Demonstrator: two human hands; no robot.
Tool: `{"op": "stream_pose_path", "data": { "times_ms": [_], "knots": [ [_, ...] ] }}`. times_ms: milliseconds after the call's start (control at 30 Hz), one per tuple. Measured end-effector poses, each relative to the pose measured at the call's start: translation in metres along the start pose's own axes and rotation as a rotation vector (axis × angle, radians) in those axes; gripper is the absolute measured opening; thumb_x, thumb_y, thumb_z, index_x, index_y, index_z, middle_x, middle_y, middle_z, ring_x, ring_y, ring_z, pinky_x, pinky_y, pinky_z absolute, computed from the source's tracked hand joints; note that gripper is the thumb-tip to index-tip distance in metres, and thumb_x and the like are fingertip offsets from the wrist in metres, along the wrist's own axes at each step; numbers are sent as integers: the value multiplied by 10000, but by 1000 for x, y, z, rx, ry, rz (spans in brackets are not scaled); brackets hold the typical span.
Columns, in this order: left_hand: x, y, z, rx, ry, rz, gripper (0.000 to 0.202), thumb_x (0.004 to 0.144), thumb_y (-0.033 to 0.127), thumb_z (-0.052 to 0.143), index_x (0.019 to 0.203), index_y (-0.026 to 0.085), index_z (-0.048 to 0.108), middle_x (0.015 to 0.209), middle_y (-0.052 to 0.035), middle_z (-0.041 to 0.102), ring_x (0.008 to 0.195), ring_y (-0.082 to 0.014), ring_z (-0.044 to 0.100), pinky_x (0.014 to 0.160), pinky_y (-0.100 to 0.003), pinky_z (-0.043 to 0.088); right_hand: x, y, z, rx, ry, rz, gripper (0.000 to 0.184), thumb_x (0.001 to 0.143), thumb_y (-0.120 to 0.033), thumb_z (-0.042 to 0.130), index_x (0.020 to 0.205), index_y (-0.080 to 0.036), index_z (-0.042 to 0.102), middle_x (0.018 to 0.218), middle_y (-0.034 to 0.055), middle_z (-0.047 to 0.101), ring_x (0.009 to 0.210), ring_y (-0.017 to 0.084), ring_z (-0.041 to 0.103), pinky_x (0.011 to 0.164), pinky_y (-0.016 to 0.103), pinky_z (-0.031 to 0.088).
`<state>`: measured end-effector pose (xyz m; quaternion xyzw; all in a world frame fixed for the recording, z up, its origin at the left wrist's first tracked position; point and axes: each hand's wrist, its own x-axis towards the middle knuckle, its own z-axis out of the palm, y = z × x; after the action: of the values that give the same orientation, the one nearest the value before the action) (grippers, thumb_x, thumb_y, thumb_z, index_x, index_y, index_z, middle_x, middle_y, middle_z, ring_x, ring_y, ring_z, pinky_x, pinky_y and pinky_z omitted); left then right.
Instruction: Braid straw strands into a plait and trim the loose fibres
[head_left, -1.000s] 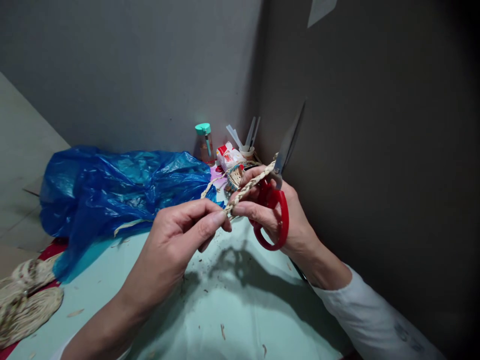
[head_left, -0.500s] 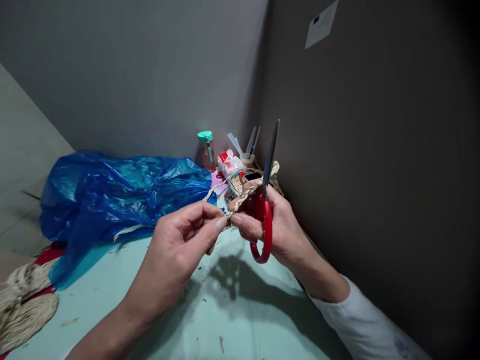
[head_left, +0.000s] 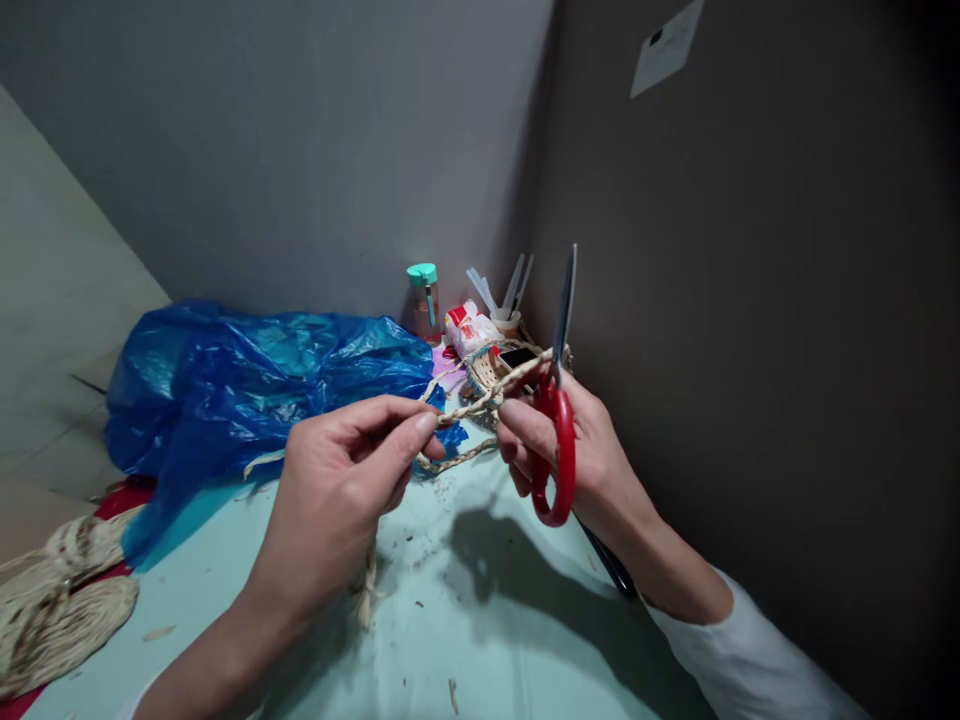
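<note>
A braided straw cord (head_left: 480, 403) stretches between my two hands above the table. My left hand (head_left: 334, 470) is closed, pinching the cord between thumb and forefinger. Red-handled scissors (head_left: 565, 455) hang on my right hand (head_left: 600, 460), their blades upright and pointing away from the table. The fingers of that same hand also grip the cord near the scissors. Part of the braid loops below, between the hands, and a loose tail hangs under my left wrist. My right palm hides some of the cord's far end.
A blue plastic bag (head_left: 277, 385) covers the back left of the pale green table (head_left: 420, 640). Bundled straw braid (head_left: 71, 620) lies at far left. Behind my hands stand a bottle (head_left: 424, 305), a red-white packet (head_left: 471, 328) and a cup of strips (head_left: 507, 318). Walls close off the back and right.
My hands have moved apart, and a longer stretch of braid shows between them. The scissors shifted slightly right with my right hand. The view has turned slightly left.
</note>
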<state>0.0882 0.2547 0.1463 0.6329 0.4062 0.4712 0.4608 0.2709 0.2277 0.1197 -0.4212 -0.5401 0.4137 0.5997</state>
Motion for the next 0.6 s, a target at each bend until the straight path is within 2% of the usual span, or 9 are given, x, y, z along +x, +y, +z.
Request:
{"op": "stream_pose_path", "data": {
  "times_ms": [67,133,200,300,433,600],
  "knots": [
    [5,0,-4,-216,-39,-159,135,794,292,746,746,166,757,634,0,670,374,7,290,356,-134,194,-1,-1,-1,-276,38,-84,280,856,-421,686,922,-235,487,638,-71,508,500,94,461,491,232,420],
    [8,1,-6,-354,-45,-232,147,759,277,778,712,141,746,630,-8,657,359,27,278,344,-115,175,-3,0,0,-563,31,-178,329,813,-435,708,887,-224,466,632,-64,504,519,104,454,509,243,391],
    [9,1,-6,-421,-49,-258,159,751,261,783,692,121,740,624,-13,646,351,36,280,336,-102,173,-6,2,2,-814,12,-270,371,786,-457,711,913,-211,464,640,-48,530,532,125,474,517,257,371],
    [8,2,-5,-471,-47,-229,123,759,227,770,714,115,749,581,4,612,350,36,279,338,-92,194,-9,10,7,-1104,15,-388,436,789,-511,684,994,-175,497,682,0,599,577,180,568,528,278,362],
    [6,3,-4,-476,-31,-154,60,785,171,726,799,133,771,532,19,587,367,12,326,353,-95,226,-7,20,10,-1313,33,-418,461,815,-564,636,999,-151,544,701,34,647,599,227,635,518,299,348],
    [2,2,-3,-430,-52,-99,78,825,159,696,830,152,773,677,-21,685,419,1,403,403,-116,301,-7,23,7,-1369,61,-451,427,850,-506,588,1031,-119,570,686,38,661,614,230,665,518,306,352]
  ]
}}
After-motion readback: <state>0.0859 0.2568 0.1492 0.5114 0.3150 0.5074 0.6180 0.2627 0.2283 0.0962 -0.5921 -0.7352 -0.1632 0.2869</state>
